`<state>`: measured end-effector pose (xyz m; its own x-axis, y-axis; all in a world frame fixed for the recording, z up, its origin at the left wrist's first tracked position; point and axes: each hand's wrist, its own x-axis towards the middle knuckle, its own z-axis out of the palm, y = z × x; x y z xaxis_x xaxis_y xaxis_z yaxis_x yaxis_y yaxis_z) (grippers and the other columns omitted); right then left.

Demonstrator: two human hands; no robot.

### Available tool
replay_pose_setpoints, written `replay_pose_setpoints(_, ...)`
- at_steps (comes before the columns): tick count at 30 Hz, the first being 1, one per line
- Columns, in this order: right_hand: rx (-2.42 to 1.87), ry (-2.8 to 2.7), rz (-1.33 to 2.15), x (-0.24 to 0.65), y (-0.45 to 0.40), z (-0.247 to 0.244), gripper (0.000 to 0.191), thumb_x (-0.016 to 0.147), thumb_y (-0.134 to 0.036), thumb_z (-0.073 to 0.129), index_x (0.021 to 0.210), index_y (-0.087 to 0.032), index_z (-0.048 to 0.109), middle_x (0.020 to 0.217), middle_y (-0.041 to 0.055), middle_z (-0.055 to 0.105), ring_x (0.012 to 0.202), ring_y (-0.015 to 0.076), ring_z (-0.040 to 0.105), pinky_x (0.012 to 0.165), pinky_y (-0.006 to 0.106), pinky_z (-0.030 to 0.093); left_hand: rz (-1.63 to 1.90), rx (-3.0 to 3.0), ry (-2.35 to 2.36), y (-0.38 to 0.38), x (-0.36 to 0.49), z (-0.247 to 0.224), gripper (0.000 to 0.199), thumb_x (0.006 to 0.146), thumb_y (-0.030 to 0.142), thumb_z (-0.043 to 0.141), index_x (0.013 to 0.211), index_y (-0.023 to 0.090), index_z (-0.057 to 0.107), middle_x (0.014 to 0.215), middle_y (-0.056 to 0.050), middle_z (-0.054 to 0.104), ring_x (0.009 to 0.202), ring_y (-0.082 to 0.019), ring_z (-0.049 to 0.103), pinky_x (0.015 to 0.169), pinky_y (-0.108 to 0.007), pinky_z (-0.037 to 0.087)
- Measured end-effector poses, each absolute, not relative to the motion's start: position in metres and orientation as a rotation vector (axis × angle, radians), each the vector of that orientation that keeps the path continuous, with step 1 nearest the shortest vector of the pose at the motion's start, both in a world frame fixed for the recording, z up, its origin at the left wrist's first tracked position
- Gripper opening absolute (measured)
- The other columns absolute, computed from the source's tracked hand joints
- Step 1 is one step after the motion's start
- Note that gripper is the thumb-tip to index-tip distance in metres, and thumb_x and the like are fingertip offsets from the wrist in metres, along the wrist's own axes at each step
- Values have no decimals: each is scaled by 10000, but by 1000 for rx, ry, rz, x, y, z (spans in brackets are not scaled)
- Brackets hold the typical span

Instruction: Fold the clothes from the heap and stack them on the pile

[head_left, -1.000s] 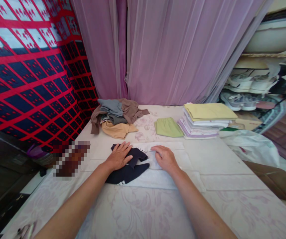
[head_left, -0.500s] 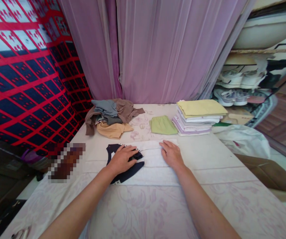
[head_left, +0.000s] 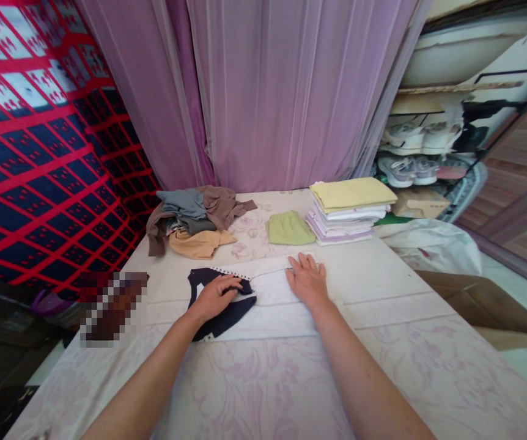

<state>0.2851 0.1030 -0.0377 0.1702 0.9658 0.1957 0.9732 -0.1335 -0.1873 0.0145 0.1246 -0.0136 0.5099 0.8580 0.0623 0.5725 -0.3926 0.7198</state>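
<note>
A white shirt (head_left: 272,305) with a navy neck part and a dotted strip lies spread in front of me, one side turned inward along its far edge. My left hand (head_left: 217,297) is on the navy part, fingers bent and thumb drawn close, with dark cloth between them. Over the far right end of the white cloth, my right hand (head_left: 308,280) lies flat with its fingers apart. Beyond the shirt is a folded pair of light green shorts (head_left: 290,228), touched by neither hand.
A stack of folded clothes (head_left: 348,211), yellow on top, stands at back right. Rumpled brown, grey and tan clothes (head_left: 199,214) lie at back left. The patterned bedsheet (head_left: 254,385) spreads under everything. Right of the bed are a cardboard box (head_left: 479,305) and shelves with shoes (head_left: 422,137).
My view has shifted slightly to the right. The left hand's fingers and thumb have come closer together on the navy cloth. My right hand still rests at the shirt's far right end.
</note>
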Motion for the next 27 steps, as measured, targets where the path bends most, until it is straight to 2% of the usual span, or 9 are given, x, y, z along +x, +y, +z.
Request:
replay_pose_setpoints(5, -2173, -1869, 7, 285, 102, -33, 438, 915, -357, 390, 1317, -236, 516, 1430, 122, 428, 1334, 317, 319, 1026, 592, 253, 593, 2042, 1156, 123, 16, -13, 186, 729, 226, 554, 840, 251, 701, 1160, -27, 673, 1194, -233, 523, 1050, -416, 357)
replay_pose_setpoints(9, -2178, -1849, 4, 289, 101, -33, 452, 919, -353, 380, 1334, -217, 496, 1458, 133, 388, 1359, 296, 285, 1054, 575, 219, 649, 1812, 1154, 123, 15, -8, 207, 791, 292, 528, 918, 220, 674, 1195, -47, 656, 1156, -214, 561, 1035, -394, 376)
replay_pose_setpoints(13, -2148, -1821, 26, 288, 98, -27, 414, 907, -312, 394, 1290, -232, 527, 1409, 124, 458, 1328, 283, 341, 1048, 592, 209, 721, 1687, 1150, 124, 15, -7, 246, 806, 312, 529, 989, 205, 654, 1188, -57, 659, 1149, -214, 564, 1028, -385, 370)
replay_pose_setpoints(16, -1920, -1922, 55, 269, 92, -17, 430, 842, -272, 498, 1268, -227, 537, 1400, 108, 470, 1306, 262, 371, 1074, 544, 190, 734, 1602, 1209, 125, 17, -5, 293, 813, 335, 516, 1030, 189, 650, 1146, -57, 676, 1084, -223, 592, 965, -378, 410)
replay_pose_setpoints(20, -1463, -2134, 192, 225, 85, -5, 502, 775, -269, 598, 1268, -217, 522, 1386, 92, 481, 1281, 223, 391, 1070, 446, 239, 723, 1569, 1228, 126, 19, -3, 318, 789, 356, 531, 1023, 179, 653, 1097, -51, 690, 1047, -231, 601, 926, -369, 428)
replay_pose_setpoints(23, -1367, -2156, 228, 201, 87, -3, 344, 795, -244, 601, 1138, -226, 606, 1246, 67, 592, 1170, 205, 481, 1001, 387, 314, 739, 1604, 1173, 127, 18, -5, 294, 763, 381, 563, 969, 193, 655, 1072, -52, 695, 1040, -230, 606, 948, -378, 420)
replay_pose_setpoints(25, -1416, -2143, 255, 196, 91, -5, 185, 831, -233, 569, 992, -228, 661, 1074, 45, 668, 1040, 192, 548, 919, 348, 361, 734, 1650, 1130, 126, 15, -7, 282, 743, 392, 590, 938, 196, 648, 1110, -68, 680, 1081, -231, 591, 984, -383, 402)
replay_pose_setpoints(27, -1489, -2117, 283, 199, 94, -9, 133, 849, -230, 552, 899, -225, 676, 943, 32, 693, 940, 185, 577, 851, 322, 380, 708, 1743, 1118, 122, 9, -7, 314, 729, 381, 612, 980, 196, 639, 1186, -85, 645, 1144, -232, 559, 1023, -382, 376)
